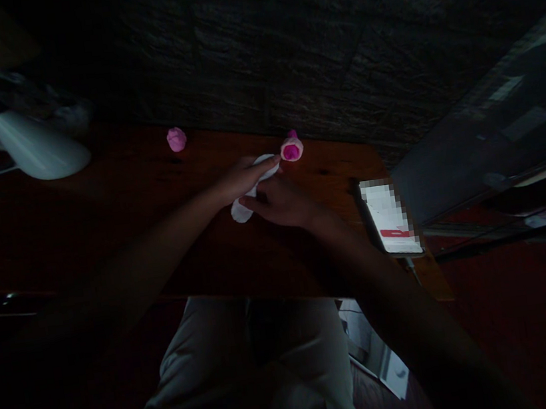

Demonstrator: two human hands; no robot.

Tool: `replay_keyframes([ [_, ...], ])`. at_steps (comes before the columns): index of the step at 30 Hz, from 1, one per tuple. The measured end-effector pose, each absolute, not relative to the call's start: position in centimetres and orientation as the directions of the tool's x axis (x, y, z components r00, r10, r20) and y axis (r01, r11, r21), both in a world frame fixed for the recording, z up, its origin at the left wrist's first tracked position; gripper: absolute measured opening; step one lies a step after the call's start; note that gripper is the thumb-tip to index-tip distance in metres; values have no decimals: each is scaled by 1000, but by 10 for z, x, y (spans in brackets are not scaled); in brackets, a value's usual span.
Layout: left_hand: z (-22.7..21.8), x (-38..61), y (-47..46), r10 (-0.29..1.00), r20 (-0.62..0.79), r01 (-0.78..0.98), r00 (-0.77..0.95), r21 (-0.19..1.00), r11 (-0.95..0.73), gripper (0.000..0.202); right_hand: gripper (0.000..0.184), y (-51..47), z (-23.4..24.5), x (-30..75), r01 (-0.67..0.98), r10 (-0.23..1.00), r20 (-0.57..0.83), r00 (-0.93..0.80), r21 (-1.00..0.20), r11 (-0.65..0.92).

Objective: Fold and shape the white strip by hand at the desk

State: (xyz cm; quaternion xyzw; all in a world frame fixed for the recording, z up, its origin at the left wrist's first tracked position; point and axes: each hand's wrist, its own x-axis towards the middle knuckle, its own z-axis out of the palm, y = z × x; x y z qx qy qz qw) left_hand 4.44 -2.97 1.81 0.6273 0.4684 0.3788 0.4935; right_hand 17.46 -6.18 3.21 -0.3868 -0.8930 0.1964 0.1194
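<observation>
A soft white strip (pixel 242 211), perhaps clay or paper, stretches slantwise between my two hands over the wooden table. My left hand (pixel 243 177) grips its upper part, the fingers reaching along it toward the right. From the right side, my right hand (pixel 283 201) is closed on the strip, its thumb near the lower left end. The dim light hides some of the fingers. Just beyond my fingertips is a small pale pink piece with a deep magenta middle (pixel 291 151). A crumpled-looking pink lump (pixel 176 139) rests farther left on the table.
At the left stands a white lamp-like base (pixel 42 151) with a cable. A lit phone (pixel 388 219) lies at the table's right side, a cable plugged into it. A dark textured wall (pixel 245 67) rises behind the table (pixel 138 175). Papers (pixel 372 346) show below the front edge.
</observation>
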Motion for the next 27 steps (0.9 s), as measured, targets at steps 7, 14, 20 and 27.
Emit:
replay_keyframes([
  [7,17,44,-28,960,20,210,280,974,-81,40,31,-61,30,175,644,740,68,-670,-443,624],
  [14,18,44,-30,962,23,235,273,968,-90,39,31,-61,31,175,643,741,65,-668,-450,619],
  [20,16,43,-28,961,32,229,276,968,-98,41,32,-61,31,175,639,737,64,-672,-452,622],
  [27,17,44,-28,963,15,231,268,970,-79,40,31,-62,32,175,652,754,54,-655,-464,600],
])
